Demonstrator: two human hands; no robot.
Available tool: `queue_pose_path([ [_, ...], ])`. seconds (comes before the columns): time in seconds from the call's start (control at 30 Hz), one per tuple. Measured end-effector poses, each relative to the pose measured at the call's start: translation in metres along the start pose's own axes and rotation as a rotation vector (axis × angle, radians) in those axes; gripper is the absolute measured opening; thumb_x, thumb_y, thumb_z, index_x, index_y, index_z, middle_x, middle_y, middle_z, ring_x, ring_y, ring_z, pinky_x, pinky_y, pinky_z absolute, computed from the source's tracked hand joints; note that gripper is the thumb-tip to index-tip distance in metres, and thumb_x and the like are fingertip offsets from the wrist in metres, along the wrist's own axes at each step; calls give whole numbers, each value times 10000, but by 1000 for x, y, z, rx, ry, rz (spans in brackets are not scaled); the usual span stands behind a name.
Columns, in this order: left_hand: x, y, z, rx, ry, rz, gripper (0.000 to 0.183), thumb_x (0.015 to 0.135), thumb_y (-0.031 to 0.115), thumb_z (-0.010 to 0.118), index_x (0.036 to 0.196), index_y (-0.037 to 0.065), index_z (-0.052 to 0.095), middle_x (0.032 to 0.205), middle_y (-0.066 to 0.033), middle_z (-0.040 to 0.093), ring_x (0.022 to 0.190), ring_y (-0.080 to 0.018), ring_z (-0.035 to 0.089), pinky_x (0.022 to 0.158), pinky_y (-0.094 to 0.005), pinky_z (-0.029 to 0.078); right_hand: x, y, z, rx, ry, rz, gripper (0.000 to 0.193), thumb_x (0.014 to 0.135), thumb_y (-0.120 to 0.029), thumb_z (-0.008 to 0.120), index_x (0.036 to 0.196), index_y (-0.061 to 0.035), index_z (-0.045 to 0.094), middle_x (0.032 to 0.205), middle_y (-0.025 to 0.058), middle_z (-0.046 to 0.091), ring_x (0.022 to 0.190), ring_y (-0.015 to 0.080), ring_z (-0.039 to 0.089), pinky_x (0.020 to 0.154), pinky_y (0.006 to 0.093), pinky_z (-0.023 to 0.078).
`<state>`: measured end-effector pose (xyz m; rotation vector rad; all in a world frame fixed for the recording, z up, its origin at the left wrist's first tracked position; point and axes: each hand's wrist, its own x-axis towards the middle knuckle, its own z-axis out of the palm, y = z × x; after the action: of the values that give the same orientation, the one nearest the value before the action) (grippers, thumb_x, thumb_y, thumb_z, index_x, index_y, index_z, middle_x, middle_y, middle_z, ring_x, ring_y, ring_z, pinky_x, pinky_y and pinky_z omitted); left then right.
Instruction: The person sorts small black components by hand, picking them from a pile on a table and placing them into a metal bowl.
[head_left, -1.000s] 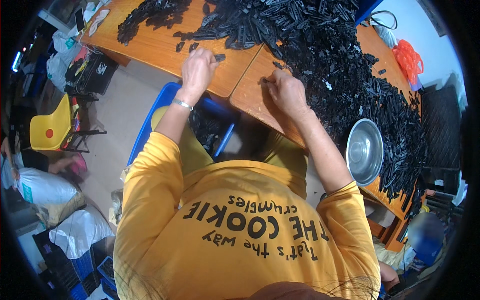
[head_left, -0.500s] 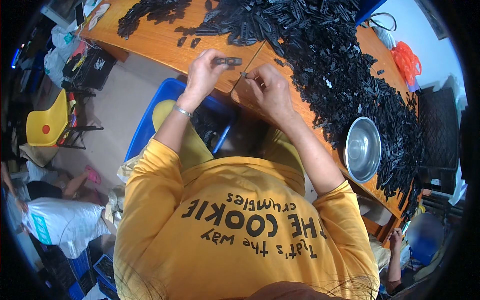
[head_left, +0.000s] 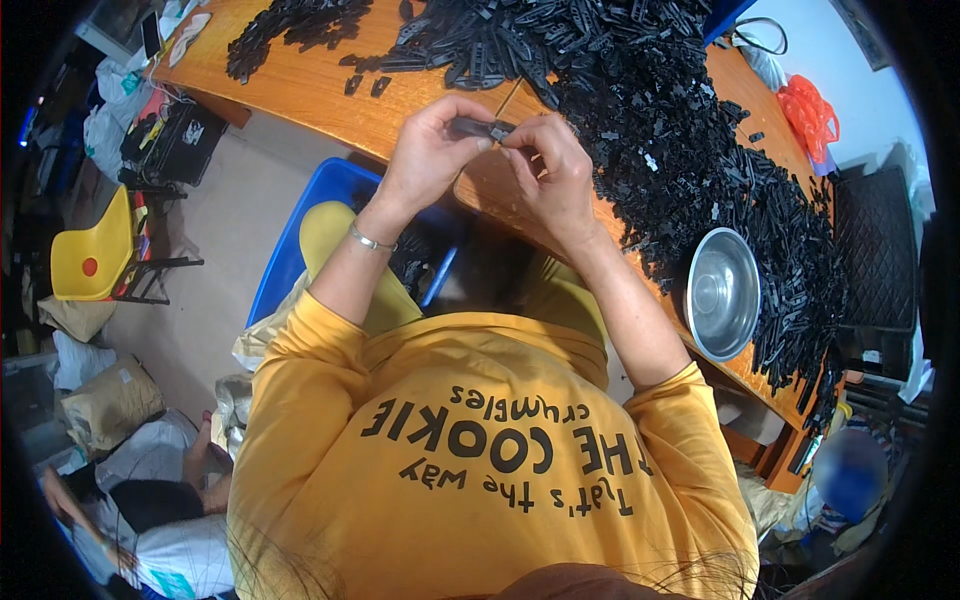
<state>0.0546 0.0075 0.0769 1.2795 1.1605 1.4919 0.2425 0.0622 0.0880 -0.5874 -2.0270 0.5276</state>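
In the head view, both forearms rise from yellow sleeves and converge at twelve o'clock, over the near edge of the bench point(head_left: 310, 100). The left hand point(head_left: 432, 152), wrist ringed by a silvery bracelet, has its fingers curled and closed around a slim black piece point(head_left: 468, 127), holding it roughly level, its free end aimed at three o'clock. The right hand point(head_left: 553, 178) is bent inward, thumb and forefinger pinched on that end; the fingers cover it, so whether they also grip a smaller part cannot be told. A broad heap of black parts point(head_left: 650, 130) spreads from twelve round to three o'clock, crowding the right forearm's outer side, where a steel bowl point(head_left: 722, 293) sits at three. Two loose pieces point(head_left: 380, 87) lie at eleven, a smaller cluster point(head_left: 300, 25) beyond them. A blue tub point(head_left: 287, 242) stands below the bench at ten, beside the person's knee, and a red bag point(head_left: 808, 110) lies at two.
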Motion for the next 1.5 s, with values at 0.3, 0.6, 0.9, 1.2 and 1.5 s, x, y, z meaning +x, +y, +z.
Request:
queue_pose_path([
  [0.3,-4,0,1,-52,-33,-59,252,973,-12,708,1221,-2,662,1113,-58,713,955,-89,683,869,-233,588,-1,1,-4,-5,-16,18,193,836,53,784,965,-36,671,930,117,655,792,289,697,650,368,567],
  [0.6,-21,-12,11,-714,11,-345,275,1051,80,626,1316,8,617,1232,-99,700,1071,-166,704,946,-336,606,1,-3,1,71,90,58,152,854,47,778,947,-12,673,898,117,660,781,248,716,632,330,594],
  [0.9,-22,-24,7,-631,-192,-375,407,1016,67,674,1411,40,581,1282,-52,687,1187,-145,653,988,-296,554,-1,-2,-1,140,92,129,132,864,34,778,943,0,678,908,99,676,771,208,726,637,306,586],
  [1.2,-23,-18,11,-612,21,-371,438,1000,46,697,1421,36,574,1249,-36,684,1086,-128,675,937,-272,568,-9,-9,2,147,40,218,127,859,18,791,929,4,686,910,105,671,753,203,723,610,306,569],
  [1.5,-30,-22,16,-447,22,-299,460,987,57,721,1417,15,562,1244,-55,674,1112,-121,644,945,-292,536,-22,-2,6,160,-91,329,176,845,-7,823,936,-1,672,887,115,654,755,233,710,666,332,572],
])
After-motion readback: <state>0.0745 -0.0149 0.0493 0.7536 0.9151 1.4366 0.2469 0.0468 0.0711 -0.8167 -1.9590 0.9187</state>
